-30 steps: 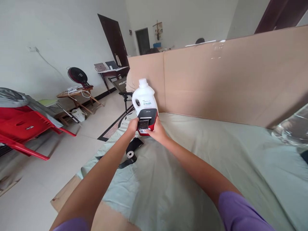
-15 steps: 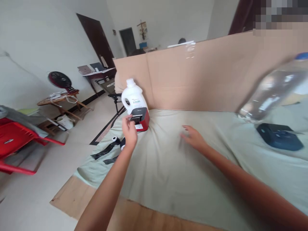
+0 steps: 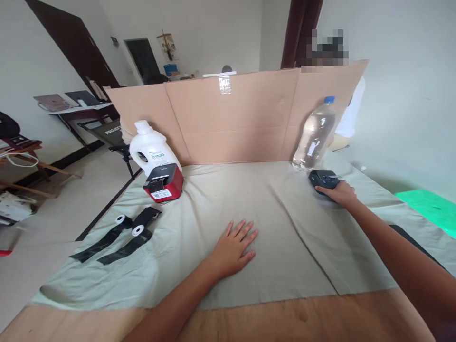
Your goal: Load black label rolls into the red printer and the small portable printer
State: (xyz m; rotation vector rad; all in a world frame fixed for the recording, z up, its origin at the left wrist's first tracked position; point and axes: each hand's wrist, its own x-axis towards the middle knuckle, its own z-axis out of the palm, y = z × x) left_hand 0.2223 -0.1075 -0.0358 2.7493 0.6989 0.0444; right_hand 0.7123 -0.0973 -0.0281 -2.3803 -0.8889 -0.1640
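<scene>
Lying palm-down with fingers spread, the left hand touches the grey-green cloth; the right hand grips the near side of the black device, near the clear bottle.

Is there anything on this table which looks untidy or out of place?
At left, small black rolls with white ends lie partly unwound, strips trailing, which looks untidy. The pale green cloth is wrinkled too, leaving the wooden near edge bare.

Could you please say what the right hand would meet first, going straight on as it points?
The right hand would first meet the dark device it touches; beyond, possibly the clear bottle, though depth is unclear.
</scene>
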